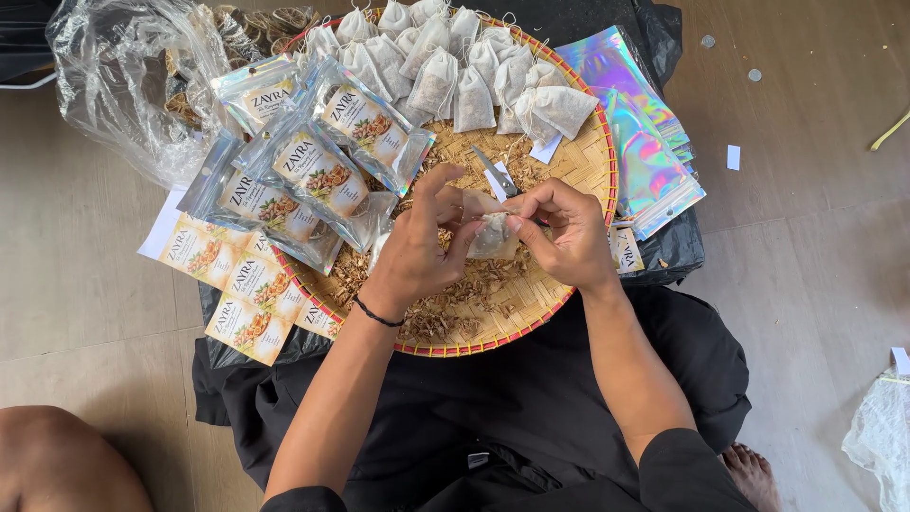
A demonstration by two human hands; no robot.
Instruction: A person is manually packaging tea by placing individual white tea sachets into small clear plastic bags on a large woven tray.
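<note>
Head view, looking straight down. A round woven tray (569,166) with a red rim rests on a black cloth over the person's lap. Above the tray's centre, the left hand (417,248) and the right hand (567,232) meet on one small mesh sachet (493,237). Both hands are narrowed to a pinch: left thumb and fingers grip the sachet's left edge, right fingertips grip its top right corner. A black band circles the left wrist.

Directly behind the hands, scissors (495,173) lie on the tray, partly hidden by the fingers. Along the far rim, filled sachets (464,66) are heaped, their strings up. Loose dried chips (464,299) cover the near half of the tray, partly screened by both hands. Clear labelled pouches (318,161) overlap the tray's left rim; printed cards (237,284) lie fanned beyond the near left rim. Holographic pouches (640,133) are stacked just off the right rim. A crumpled clear bag (123,85) sits well beyond the far left rim. Another person's knee (57,460) shows at the lower left corner of the view, and a bare foot (754,469) at the lower right.
</note>
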